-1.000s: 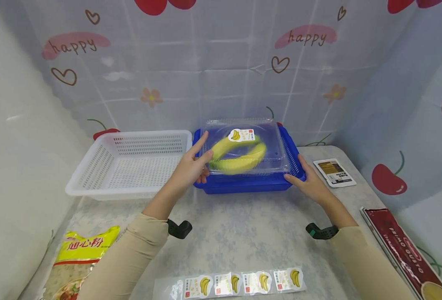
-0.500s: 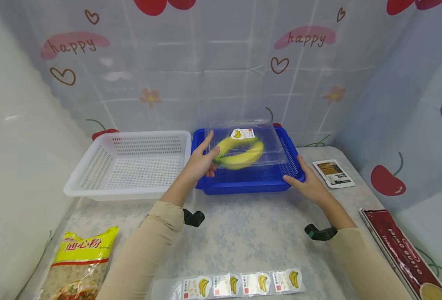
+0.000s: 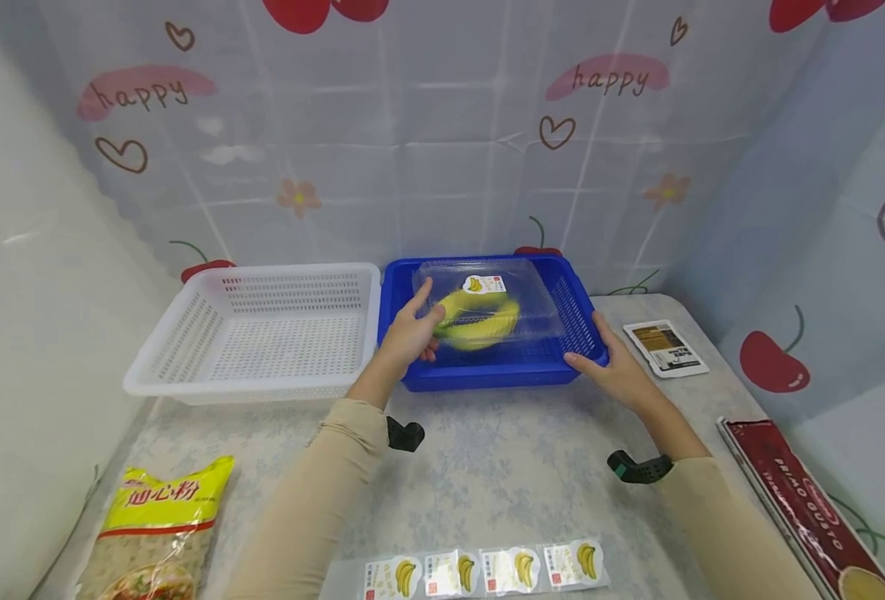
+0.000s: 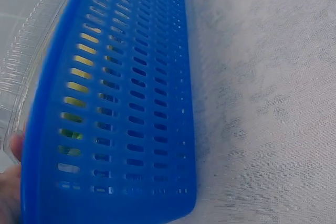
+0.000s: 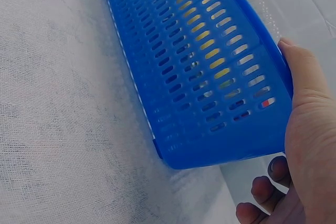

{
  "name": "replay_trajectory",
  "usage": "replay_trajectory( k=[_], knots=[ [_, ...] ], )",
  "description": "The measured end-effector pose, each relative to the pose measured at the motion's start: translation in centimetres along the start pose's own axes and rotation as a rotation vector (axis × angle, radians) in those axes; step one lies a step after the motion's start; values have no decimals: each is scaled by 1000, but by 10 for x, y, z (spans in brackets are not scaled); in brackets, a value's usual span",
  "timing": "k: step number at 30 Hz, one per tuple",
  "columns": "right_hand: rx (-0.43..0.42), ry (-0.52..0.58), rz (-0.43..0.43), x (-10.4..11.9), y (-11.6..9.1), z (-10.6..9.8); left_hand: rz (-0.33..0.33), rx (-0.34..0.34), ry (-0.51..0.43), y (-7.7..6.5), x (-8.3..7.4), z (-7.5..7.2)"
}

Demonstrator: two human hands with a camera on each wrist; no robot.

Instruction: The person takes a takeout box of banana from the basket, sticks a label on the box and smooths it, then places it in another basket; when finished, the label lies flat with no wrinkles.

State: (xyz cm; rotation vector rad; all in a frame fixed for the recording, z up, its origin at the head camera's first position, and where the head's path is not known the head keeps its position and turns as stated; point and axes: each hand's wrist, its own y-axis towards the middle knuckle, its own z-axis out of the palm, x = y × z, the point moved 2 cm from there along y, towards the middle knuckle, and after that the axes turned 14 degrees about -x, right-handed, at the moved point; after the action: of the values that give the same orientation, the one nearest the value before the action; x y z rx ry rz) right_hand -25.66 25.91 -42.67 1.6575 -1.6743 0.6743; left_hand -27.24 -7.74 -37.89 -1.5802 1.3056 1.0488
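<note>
A clear plastic clamshell box (image 3: 536, 304) with yellow-green bananas (image 3: 491, 327) inside sits within the outline of the blue basket (image 3: 495, 380). A white banana label (image 3: 484, 284) is on its lid. My left hand (image 3: 407, 337) holds the box by its left end, thumb over the top. In the left wrist view, part of that hand (image 4: 9, 192) shows behind the basket's rim, and yellow shows through the slots. At the basket's front right corner my right hand (image 3: 617, 368) grips the rim, its thumb on the near side.
To the left, a white basket (image 3: 255, 387) stands beside the blue one. A yellow pasta bag (image 3: 161, 525) lies front left, a strip of banana stickers (image 3: 480, 575) at the front edge. On the right are a small packet (image 3: 666, 348) and a red package (image 3: 802, 500).
My left hand has carried the banana box back and then down into the blue basket, shifting slightly right. My right hand keeps its grip on the basket's corner.
</note>
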Motion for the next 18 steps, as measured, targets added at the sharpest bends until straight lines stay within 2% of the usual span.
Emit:
replay_trajectory(
  k=[5, 12, 18],
  knots=[
    [-5, -2, 4, -1, -2, 1, 1, -2, 38, 2, 5, 3],
    [-5, 9, -5, -2, -1, 1, 7, 52, 70, 6, 7, 2],
    [-14, 11, -12, -3, 1, 3, 14, 63, 111, 7, 8, 3]
  ],
)
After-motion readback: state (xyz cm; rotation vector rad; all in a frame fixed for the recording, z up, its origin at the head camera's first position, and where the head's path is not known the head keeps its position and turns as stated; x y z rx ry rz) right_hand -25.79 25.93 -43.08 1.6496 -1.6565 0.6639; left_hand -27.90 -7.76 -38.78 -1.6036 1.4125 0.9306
